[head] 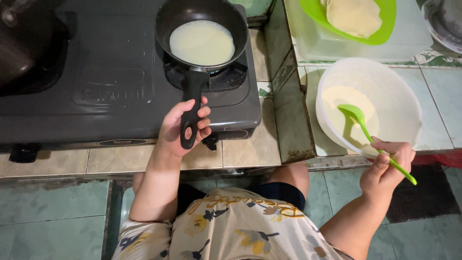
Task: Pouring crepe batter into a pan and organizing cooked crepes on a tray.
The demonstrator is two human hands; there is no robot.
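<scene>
The left hand [185, 126] is wrapped around the black handle of the frying pan [202, 33], which sits on the right burner of the stove [115, 86] with a thin round of pale batter spread inside. To the right of the stove, the right hand [387, 166] grips a green ladle [368, 132], its scoop resting in the batter in the white bowl [385, 91]. Beyond the bowl, a green plate [380, 31] holds cooked crepes [353, 17].

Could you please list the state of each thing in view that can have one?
Frying pan: on the burner, holding a thin pale batter round.
Left hand: closed on the pan handle.
Right hand: holding the green ladle, its bowl in the batter.
White bowl: tilted, partly filled with batter.
Green plate: stacked with cooked crepes.
Burner flame: cannot tell.
</scene>
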